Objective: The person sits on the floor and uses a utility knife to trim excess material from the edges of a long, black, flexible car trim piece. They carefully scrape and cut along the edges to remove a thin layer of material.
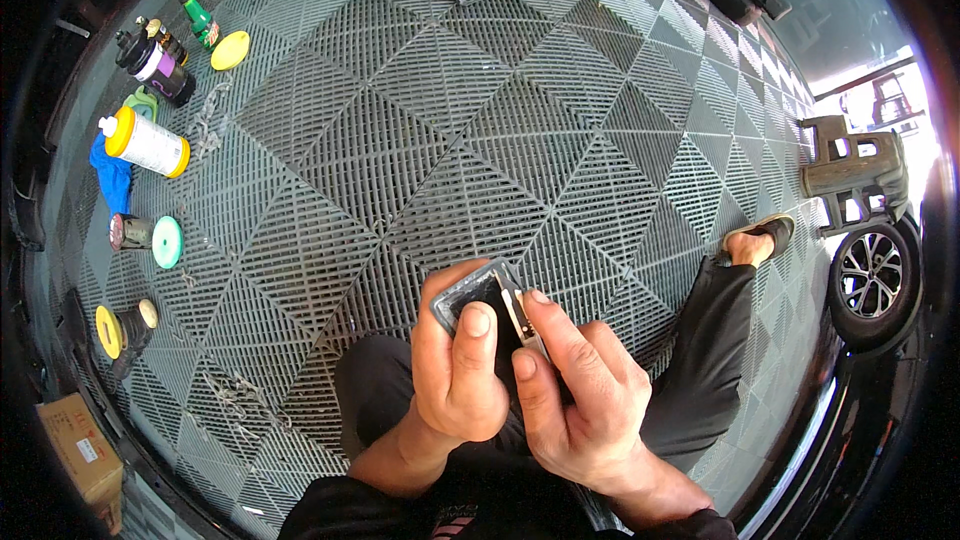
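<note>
My left hand [455, 365] is wrapped round a small dark rectangular housing [462, 296] with a grey rim, its thumb lying over the front. A narrow light strip [517, 316] with dark marks lies along the housing's right side. My right hand [585, 395] pinches that strip between thumb and forefinger. Whether the strip is a separate tool or part of the housing cannot be made out. Both hands are close together over my lap, above the floor tiles.
Slatted grey floor tiles [380, 150] spread ahead. At left stand a white-and-yellow bottle [147, 143], a dark bottle [160, 72], a green bottle [201, 22], a yellow pad [230, 51] and a mint pad [168, 241]. A cardboard box [80, 448] is lower left; a wheel [874, 281] and dark step stool [853, 172] are at right.
</note>
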{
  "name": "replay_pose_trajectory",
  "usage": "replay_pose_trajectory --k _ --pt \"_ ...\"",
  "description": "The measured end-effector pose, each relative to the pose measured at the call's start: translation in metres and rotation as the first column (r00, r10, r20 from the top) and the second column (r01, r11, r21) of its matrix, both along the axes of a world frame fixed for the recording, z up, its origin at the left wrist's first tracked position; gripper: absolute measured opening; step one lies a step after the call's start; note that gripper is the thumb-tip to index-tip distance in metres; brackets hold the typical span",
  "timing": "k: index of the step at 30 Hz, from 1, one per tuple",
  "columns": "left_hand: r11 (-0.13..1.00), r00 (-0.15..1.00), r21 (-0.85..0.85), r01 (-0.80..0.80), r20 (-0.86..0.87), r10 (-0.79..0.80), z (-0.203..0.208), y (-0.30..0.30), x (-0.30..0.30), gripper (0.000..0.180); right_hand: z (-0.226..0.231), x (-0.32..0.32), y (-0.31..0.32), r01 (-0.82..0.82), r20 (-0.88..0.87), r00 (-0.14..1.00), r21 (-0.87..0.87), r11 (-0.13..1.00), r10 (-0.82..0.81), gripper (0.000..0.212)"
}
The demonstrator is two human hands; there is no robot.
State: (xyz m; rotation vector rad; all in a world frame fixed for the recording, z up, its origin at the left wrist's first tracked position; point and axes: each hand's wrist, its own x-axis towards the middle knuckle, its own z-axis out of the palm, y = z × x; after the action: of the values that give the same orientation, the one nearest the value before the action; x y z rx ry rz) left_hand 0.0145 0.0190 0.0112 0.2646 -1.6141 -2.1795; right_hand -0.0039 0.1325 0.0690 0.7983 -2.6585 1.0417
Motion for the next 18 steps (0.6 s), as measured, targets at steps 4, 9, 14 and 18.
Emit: replay_pose_trajectory --k 4,9,14,18 --pt "1.000 1.000 -0.015 0.024 0.002 -0.024 0.004 -0.003 0.000 0.055 0.007 -0.002 -0.002 -0.035 0.032 0.999 0.019 0.999 0.035 0.044" --pt "0.999 0.990 0.039 -0.015 -0.140 0.020 -0.008 0.002 -0.003 0.062 0.010 -0.003 -0.002 -0.027 -0.002 1.000 0.114 0.993 0.028 0.044" --pt "0.998 0.994 0.058 0.013 -0.111 -0.006 -0.005 -0.001 -0.001 0.061 0.008 -0.001 -0.003 -0.024 -0.010 1.000 0.122 0.992 0.025 0.045" --pt "0.998 0.994 0.057 0.019 -0.108 -0.013 -0.003 0.000 -0.002 0.057 -0.008 0.000 0.000 0.013 -0.099 0.995 0.091 0.996 -0.004 0.047"
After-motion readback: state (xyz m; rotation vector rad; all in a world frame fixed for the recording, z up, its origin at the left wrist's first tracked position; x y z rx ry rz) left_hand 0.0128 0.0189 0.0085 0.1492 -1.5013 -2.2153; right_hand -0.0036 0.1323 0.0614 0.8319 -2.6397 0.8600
